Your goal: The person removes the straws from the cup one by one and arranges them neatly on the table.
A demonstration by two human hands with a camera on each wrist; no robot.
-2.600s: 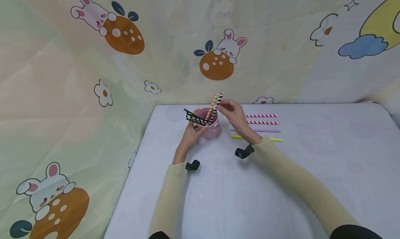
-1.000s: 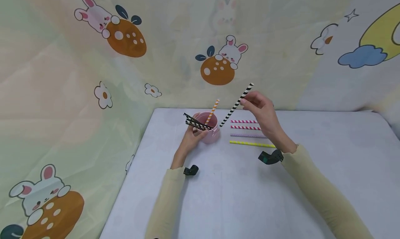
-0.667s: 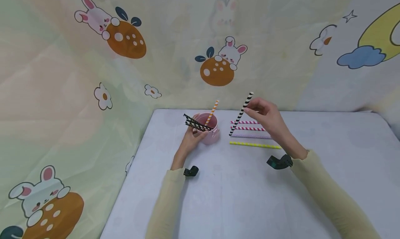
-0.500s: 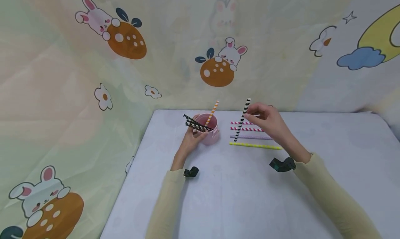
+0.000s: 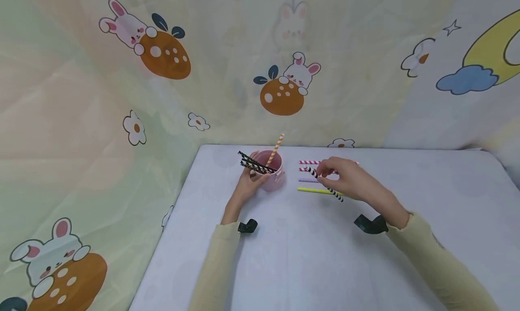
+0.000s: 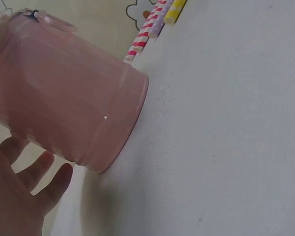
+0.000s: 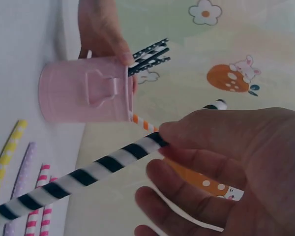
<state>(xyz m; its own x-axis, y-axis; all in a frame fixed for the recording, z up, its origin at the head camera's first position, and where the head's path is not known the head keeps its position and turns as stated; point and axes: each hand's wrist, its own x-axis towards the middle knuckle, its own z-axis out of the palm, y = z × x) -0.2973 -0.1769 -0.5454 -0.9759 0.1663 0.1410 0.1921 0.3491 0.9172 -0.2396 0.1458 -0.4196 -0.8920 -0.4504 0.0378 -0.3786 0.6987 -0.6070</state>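
Note:
My left hand grips a pink cup, its thumb at the rim. Several black-patterned straws lean left out of the cup, and an orange-striped straw leans right. Between thumb and index finger, my right hand pinches a black-and-white striped straw. That straw slants over the row of straws on the table, near the yellow straw; whether it touches the table I cannot tell. In the left wrist view, the cup stands tilted in the frame with several fingers beside it.
On the white table, right of the cup, lie two red-striped straws, a purple straw and the yellow one, side by side. A cloth backdrop with printed rabbits rises behind the table's far edge.
My right hand has pulled the black-and-white striped straw out of the cup, moved right and come down over the laid straws. The straw has swung from near upright to slanting. My left hand stays put.

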